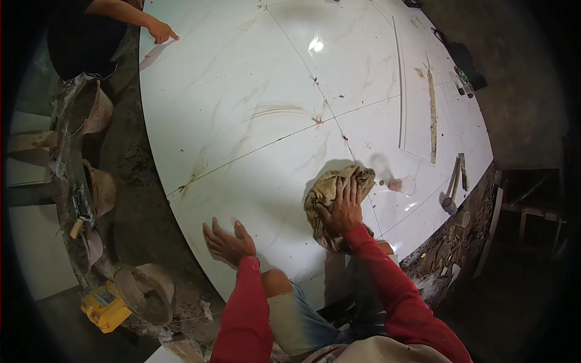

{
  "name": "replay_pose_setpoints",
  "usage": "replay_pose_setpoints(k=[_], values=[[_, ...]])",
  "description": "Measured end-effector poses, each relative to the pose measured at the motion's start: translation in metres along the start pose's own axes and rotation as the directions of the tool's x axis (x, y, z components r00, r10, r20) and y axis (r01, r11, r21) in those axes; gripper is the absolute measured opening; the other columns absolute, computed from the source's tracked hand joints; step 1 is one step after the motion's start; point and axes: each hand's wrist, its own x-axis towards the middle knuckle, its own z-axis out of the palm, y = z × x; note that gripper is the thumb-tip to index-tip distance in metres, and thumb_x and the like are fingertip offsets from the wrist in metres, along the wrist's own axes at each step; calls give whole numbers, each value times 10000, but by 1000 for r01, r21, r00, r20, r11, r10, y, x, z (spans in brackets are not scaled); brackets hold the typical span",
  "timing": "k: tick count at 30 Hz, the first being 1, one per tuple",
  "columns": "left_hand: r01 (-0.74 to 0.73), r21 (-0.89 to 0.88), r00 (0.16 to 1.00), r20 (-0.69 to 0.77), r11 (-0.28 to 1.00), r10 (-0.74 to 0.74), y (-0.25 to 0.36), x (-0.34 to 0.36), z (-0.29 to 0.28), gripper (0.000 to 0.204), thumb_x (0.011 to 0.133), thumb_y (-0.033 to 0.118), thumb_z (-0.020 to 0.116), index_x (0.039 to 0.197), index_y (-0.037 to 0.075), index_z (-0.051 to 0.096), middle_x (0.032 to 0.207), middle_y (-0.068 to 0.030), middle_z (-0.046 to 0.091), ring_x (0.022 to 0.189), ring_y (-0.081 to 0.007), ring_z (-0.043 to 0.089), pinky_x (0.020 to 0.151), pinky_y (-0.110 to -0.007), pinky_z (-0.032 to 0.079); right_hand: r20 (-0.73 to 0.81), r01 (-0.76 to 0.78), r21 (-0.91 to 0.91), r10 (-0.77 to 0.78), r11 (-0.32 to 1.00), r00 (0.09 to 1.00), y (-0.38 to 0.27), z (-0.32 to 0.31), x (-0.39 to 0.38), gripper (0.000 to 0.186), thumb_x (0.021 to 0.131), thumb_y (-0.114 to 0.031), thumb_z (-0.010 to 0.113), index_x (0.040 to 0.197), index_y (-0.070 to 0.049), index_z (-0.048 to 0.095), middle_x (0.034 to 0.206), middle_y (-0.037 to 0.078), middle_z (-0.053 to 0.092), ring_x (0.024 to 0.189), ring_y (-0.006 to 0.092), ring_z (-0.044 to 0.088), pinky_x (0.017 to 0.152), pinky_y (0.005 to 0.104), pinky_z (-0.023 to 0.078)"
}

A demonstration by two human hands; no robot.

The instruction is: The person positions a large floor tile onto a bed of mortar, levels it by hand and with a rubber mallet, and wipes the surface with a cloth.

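Note:
My left hand (230,242) rests on the large white marbled tiles (230,78), fingers spread and holding nothing. My right hand (344,209) grips a bunched, stained khaki cloth (321,190) pressed against the tiles, its fingers over the top. Just right of the cloth lies a small clear object with a pinkish part (401,185), too unclear to name. Small red markers (319,121) sit along the tile joints, and brownish smears mark the surface ahead of my hands.
A co-worker's hand (162,33) points at the tiles at upper left. Buckets (97,187) and a yellow tool (106,308) line the left side. A mallet (449,202), long tile strips (414,91) and dark items (469,60) lie right. Rubble borders the tiles.

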Motion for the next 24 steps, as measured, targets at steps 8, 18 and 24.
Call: replay_pose_setpoints(k=[8,18,24], values=[[35,44,998,55,998,-37,2,3,-6,614,915,397,633,1455,183,432,1553,-97,350,1418,-300,341,1150,-512,287,12,-267,105,267,958,964,13,-52,64,714,898,-594,595,1329,-31,518,1341,284,527,1262,450,482,1049,570,348],[47,45,993,104,998,-52,10,2,-8,616,913,422,608,1445,161,439,1564,-95,330,1441,-279,310,1155,-504,280,-627,-238,200,311,950,714,109,-35,147,394,913,-179,608,1267,-30,521,1104,186,620,1084,394,557,885,453,474],[29,36,998,57,999,-31,3,4,-7,595,930,397,607,1455,179,434,1561,-97,348,1428,-303,332,1150,-514,277,-371,-376,191,422,907,828,96,-16,157,397,901,-120,540,1286,-49,474,1077,182,628,1087,360,542,924,481,435]])
